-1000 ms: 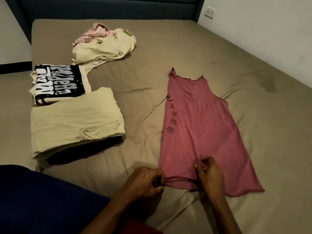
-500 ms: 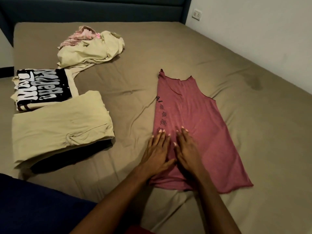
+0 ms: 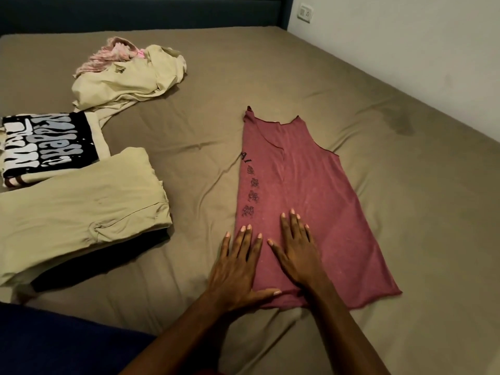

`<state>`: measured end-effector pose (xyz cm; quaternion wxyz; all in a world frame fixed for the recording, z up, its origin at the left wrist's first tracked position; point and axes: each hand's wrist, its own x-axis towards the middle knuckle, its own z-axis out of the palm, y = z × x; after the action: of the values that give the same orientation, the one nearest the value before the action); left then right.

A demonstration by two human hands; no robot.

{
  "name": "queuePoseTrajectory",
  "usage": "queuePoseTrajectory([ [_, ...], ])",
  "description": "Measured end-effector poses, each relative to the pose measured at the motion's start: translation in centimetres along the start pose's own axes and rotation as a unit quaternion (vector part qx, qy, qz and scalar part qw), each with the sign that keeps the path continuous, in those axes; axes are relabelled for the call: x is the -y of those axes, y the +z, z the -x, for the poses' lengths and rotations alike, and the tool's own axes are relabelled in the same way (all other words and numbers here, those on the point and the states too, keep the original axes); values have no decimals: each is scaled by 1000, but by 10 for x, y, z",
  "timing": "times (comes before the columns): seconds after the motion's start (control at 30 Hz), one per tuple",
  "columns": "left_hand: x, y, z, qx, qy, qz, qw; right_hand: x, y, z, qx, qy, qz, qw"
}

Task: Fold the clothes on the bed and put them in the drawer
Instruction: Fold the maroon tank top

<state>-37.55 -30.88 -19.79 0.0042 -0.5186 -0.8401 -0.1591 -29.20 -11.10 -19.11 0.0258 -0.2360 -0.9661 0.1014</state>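
White wall socket (image 3: 306, 12), upper right

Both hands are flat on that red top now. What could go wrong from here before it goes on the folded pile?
1. The dusty-red sleeveless top lies on a wrinkled olive-brown bed sheet; smoothing with the left hand and right hand may drag it askew.
2. Its flared hem corner juts right, so the next fold could come out uneven.
3. The crumpled beige garment remains unfolded and could be forgotten.

Red tank top (image 3: 305, 190): folded lengthwise, flat on bed (image 3: 351, 104). Left: 2 folded stacks, beige garment (image 3: 78, 212), black printed shirt (image 3: 48, 146). Unfolded beige-and-pink heap (image 3: 127, 74) beyond.
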Motion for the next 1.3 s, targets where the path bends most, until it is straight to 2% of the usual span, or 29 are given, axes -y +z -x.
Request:
queuePoseTrajectory([
  [0.13, -12, 5, 12, -42, 32, -8, 999, -3, 9, 80, -59, -21, 2, 998],
  [0.23, -22, 8, 13, -87, 138, -34, 986, -13, -3, 116, -72, -14, -43, 996],
  [0.3, -34, 7, 9, -132, 176, -22, 975, -35, -15, 126, -125, 53, -71, 988],
  [0.37, -53, 7, 1, -165, 170, 23, 971, -68, -26, 124, -181, 134, -35, 974],
  [0.43, -76, 7, -8, -185, 149, 107, 966, -100, -36, 121, -192, 234, -5, 953],
  [0.47, -88, 5, -15, -178, 127, 166, 961, -112, -41, 119, -188, 276, -3, 943],
  [0.53, -110, -2, -30, -113, 47, 296, 947, -129, -52, 116, -161, 334, -28, 928],
  [0.57, -118, -4, -38, -68, -9, 364, 929, -136, -57, 114, -144, 348, -61, 924],
  [0.6, -127, -6, -47, -21, -69, 438, 896, -142, -65, 110, -129, 360, -109, 918],
  [0.7, -144, -5, -73, 105, -216, 606, 758, -148, -86, 93, -78, 377, -309, 870],
  [0.73, -148, -5, -81, 131, -238, 622, 734, -144, -91, 91, -65, 361, -359, 858],
  [0.8, -152, -10, -98, 171, -249, 639, 708, -128, -108, 87, -40, 281, -446, 849],
  [0.87, -151, -14, -113, 171, -273, 657, 682, -111, -127, 82, 26, 205, -497, 842],
  [0.93, -145, -6, -127, 103, -304, 640, 698, -108, -137, 65, 56, 173, -517, 836],
  [1.0, -138, 6, -135, 40, -334, 598, 727, -122, -132, 35, -17, 211, -537, 817],
  [1.07, -131, 20, -137, 27, -343, 543, 766, -143, -118, -3, -93, 234, -536, 806],
  [1.1, -129, 23, -137, 26, -334, 537, 774, -148, -113, -25, -114, 229, -537, 804],
  [1.2, -127, 16, -130, 30, -283, 566, 774, -167, -91, -92, -94, 216, -572, 785],
  [1.3, -126, 10, -122, 29, -218, 583, 782, -212, -57, -160, -53, 219, -510, 830],
])
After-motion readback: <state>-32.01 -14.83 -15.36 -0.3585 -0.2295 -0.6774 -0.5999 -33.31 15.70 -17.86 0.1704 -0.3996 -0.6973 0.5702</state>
